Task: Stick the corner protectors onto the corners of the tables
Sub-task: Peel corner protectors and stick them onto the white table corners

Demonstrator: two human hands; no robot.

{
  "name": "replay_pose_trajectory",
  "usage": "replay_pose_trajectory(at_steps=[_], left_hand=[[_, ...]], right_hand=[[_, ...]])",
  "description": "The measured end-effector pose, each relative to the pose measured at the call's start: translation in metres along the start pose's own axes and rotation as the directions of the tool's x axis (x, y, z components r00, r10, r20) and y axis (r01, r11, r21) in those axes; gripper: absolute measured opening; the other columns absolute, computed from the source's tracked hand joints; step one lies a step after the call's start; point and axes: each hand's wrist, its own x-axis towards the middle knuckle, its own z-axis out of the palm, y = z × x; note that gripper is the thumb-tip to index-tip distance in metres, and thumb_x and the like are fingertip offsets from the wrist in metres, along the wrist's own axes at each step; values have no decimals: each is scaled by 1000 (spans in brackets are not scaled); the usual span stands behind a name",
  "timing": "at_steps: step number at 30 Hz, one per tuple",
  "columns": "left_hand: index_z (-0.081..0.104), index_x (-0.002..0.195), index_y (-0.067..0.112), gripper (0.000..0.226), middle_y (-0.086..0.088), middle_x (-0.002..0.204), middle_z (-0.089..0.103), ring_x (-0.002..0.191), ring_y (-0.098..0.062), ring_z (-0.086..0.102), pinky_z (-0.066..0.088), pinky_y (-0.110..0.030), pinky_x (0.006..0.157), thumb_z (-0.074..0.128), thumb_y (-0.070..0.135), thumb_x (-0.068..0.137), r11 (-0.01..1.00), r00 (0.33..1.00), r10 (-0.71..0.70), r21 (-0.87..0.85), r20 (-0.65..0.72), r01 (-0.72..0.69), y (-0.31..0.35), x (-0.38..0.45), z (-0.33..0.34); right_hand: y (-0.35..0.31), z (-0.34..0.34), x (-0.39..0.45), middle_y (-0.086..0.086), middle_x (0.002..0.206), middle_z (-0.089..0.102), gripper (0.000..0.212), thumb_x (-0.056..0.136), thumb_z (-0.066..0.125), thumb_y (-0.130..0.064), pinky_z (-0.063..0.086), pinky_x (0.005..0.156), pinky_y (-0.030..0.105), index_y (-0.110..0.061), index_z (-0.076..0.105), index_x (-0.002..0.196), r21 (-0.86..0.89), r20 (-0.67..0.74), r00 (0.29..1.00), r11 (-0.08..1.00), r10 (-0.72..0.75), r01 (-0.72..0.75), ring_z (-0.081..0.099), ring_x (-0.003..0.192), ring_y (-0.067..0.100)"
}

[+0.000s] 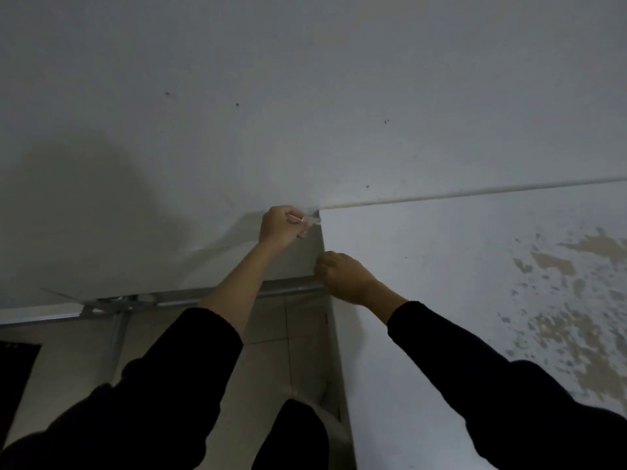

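Pinching small clear plastic corner protector in left hand, fingers curled round it, holding it right at far corner of white worktop with flaking paint, where that corner meets the wall. Touching the corner or just short of it: cannot tell, too small and dim. Right hand curled into loose fist, resting at worktop's left edge, nearer the camera than that corner; nothing visible inside the grip, so holding anything cannot be told.

Judging step in hand as seating the protector on the corner. Doing it well probably meaning: lining up the protector's inner angle with both edges of the corner before pressing, keeping sticky side off fingers, pushing square from top and side, then pressing firmly for a moment. Steadying with right hand against worktop edge helping. Risk: going on crooked or gripping poorly on dusty or peeling paint.

Surface: worktop paint worn away in tan patches well right of the corner; area by the corner looking smooth. Grey-white wall behind the corner, few dark specks. Grey metal frame bar left of and below the corner, pale tiled floor under it. Black sleeves on both arms. Lighting dim.
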Motion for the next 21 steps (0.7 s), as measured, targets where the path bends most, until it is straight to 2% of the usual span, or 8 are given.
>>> replay_pose_trajectory(at_steps=[3,5,6,8,11,13,17,21], left_hand=[[65,98,7,22,-10,89,70,63,-12,66,56,-23,67,74,12,79,1000,998,-21,-6,62,22,-6,26,9],[65,96,7,20,-12,88,71,62,-13,66,55,-23,64,74,12,79,999,996,-36,-12,86,37,-12,37,17],[65,96,7,19,-12,88,70,62,-13,65,54,-21,61,74,13,79,999,995,-43,-12,95,44,-16,42,20],[65,96,6,20,-12,89,70,61,-12,64,52,-19,58,74,13,79,998,992,-56,-21,109,59,-22,48,22],[64,95,8,18,-10,88,68,60,-10,63,51,-18,57,73,13,80,997,992,-73,-31,107,77,-28,54,23],[63,94,9,16,-9,87,67,61,-10,63,51,-18,58,72,14,81,995,991,-79,-49,107,85,-30,57,24],[64,93,10,15,-10,88,69,62,-12,64,53,-19,59,72,14,81,992,991,-79,-90,106,89,-32,62,26],[64,81,15,10,-11,88,69,60,-13,64,53,-18,57,74,14,79,981,991,-96,-161,96,111,-35,69,26]], right_hand=[[3,11,16,18,127,59,31,92,50,-18,26,114,48,-1,64,113,-182,187,974,969,-131,165,44,131,36],[10,15,23,14,122,63,36,97,39,-23,10,120,47,-3,66,113,-326,256,950,909,-178,258,43,132,32],[14,15,28,11,107,70,38,96,39,-24,13,119,47,-6,72,101,-354,284,939,889,-194,291,53,121,29],[27,17,37,-2,63,71,36,85,51,-32,40,109,44,-18,75,62,-357,312,922,871,-229,337,68,79,18],[36,22,50,-9,40,59,35,68,66,-43,54,79,20,-22,64,40,-398,292,931,858,-217,325,56,45,8],[26,18,49,-7,46,63,35,72,60,-43,48,75,18,-21,66,45,-420,330,929,856,-165,301,58,50,9],[20,14,49,6,91,72,40,95,36,-31,34,100,31,-10,69,85,-329,314,928,894,-200,303,61,89,22],[18,16,41,-1,77,71,40,93,39,-31,37,97,28,-14,70,74,-366,252,944,882,-215,298,59,75,19]])
